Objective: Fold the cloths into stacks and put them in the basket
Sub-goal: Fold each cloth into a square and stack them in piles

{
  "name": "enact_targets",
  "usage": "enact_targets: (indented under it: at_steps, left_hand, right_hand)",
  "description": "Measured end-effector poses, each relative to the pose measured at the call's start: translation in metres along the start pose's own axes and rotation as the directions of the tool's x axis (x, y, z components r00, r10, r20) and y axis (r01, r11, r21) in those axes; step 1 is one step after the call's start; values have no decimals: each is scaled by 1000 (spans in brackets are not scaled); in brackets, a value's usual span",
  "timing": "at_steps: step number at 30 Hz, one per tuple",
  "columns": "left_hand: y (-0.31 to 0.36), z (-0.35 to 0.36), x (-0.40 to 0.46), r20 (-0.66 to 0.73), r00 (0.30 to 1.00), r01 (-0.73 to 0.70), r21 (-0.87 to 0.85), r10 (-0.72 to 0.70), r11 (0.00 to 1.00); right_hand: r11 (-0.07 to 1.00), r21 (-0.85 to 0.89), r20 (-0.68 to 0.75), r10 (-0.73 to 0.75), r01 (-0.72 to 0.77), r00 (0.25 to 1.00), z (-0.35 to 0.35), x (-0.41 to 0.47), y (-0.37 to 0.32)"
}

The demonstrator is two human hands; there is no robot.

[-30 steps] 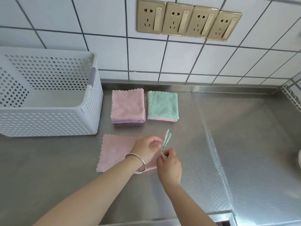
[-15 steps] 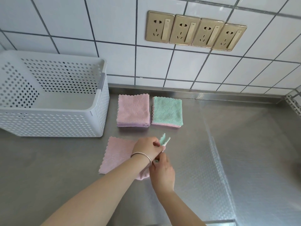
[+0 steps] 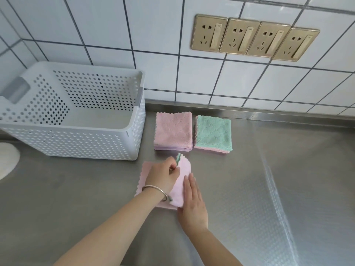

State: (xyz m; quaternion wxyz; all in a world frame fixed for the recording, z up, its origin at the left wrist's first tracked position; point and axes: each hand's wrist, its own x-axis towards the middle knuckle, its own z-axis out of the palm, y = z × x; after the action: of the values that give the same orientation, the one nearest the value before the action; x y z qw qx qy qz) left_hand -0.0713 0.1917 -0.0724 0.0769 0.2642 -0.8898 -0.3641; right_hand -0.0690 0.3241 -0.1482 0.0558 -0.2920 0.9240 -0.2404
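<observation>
A pink cloth with a green underside [image 3: 180,189] lies on the steel counter, its right part turned over to the left. My left hand [image 3: 163,176], with a bangle on the wrist, pinches the cloth's raised top corner. My right hand [image 3: 192,204] lies flat with fingers apart on the folded cloth's right edge. Behind them sit two folded stacks: one topped with pink [image 3: 173,130], one topped with green [image 3: 213,133]. The white perforated basket [image 3: 76,146] stands to the left, with nothing visible inside.
The tiled wall with several gold sockets [image 3: 253,38] rises behind the counter. A white rounded object [image 3: 7,162] shows at the left edge. Bare steel counter [image 3: 288,189] stretches to the right of the cloths.
The cloth's right part has come over to the left and down. My right hand has let go of the corner and now rests flat on the fold. The view has shifted left.
</observation>
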Motion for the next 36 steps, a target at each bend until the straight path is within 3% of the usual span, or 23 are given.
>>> enact_targets:
  at_steps: [3, 9, 15, 25, 29, 31, 33, 34, 36]
  left_hand:
    - [-25, -3, -1, -61, 985, 148, -154, -159, 977]
    - [-70, -4, -2, -76, 892, 406, -297, -445, 865]
    - [-89, -7, 4, -106, 860, 447, -315, -499, 837]
    - [-102, 9, 4, -175, 770, 511, -407, -613, 757]
    - [-105, 9, 6, -204, 746, 563, -317, -634, 763]
    - [-106, 8, 3, -249, 760, 556, -230, -601, 799]
    - [-106, 8, -6, -300, 760, 573, -110, -577, 812]
    - [-105, 9, -12, -314, 760, 586, -50, -569, 809]
    - [-103, 12, -23, -300, 769, 605, 54, -565, 795]
  right_hand:
    - [999, -35, 61, 36, -34, 998, 7, 7, -6]
    - [999, -27, 147, -24, 28, 989, 21, 14, -15]
    - [975, -207, 174, -42, 78, 984, 29, 19, -17]
    - [972, -212, 261, -45, 102, 964, 30, 15, -23]
    - [952, -240, 219, -135, 188, 966, 20, 11, -18]
    - [981, -154, 127, -96, 115, 987, 15, 13, -18]
    - [993, -97, -26, 71, -74, 997, 9, 20, -18]
    - [973, -81, -29, 213, -215, 977, 5, 27, -19]
    - [889, -90, 124, 457, -449, 881, 2, 41, -19]
